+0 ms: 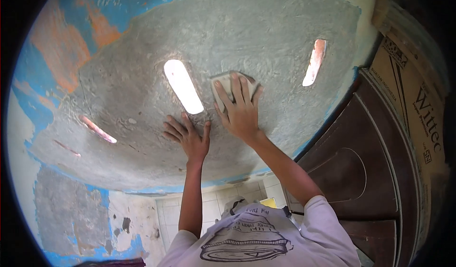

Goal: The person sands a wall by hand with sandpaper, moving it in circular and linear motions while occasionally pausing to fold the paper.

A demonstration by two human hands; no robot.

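1. Right hand [241,110]: fingers spread and laid over a pale flat block [226,82], holding it against the wall, with the thumb along its near left side. The block lies directly beneath these fingers, its darker edge showing beyond the fingertips.
2. Left hand [190,138]: bare, fingers fanned and gripping nothing, close to the wall below and left of the right hand; whether the palm touches the surface cannot be told.
3. Cardboard [403,91], printed "Wittec": well to the right of both hands, beside the dark brown panel. Whether it is a whole carton, and what it may contain, cannot be told.
4. Wall [270,34]: rough grey plaster around both hands. A bright elongated slot [184,86] lies just above the left hand; a narrower slot [314,62] lies right of the right hand, and a reddish slot [98,129] well left of the left hand.
5. Paint [61,43]: worn blue and orange, beyond the plaster, up and left of the left hand.
6. Dark brown panel [342,172]: right of the right forearm, with a curved moulding.
7. Pale tiles [170,214]: below the left hand, partly behind the printed white shirt [266,229].
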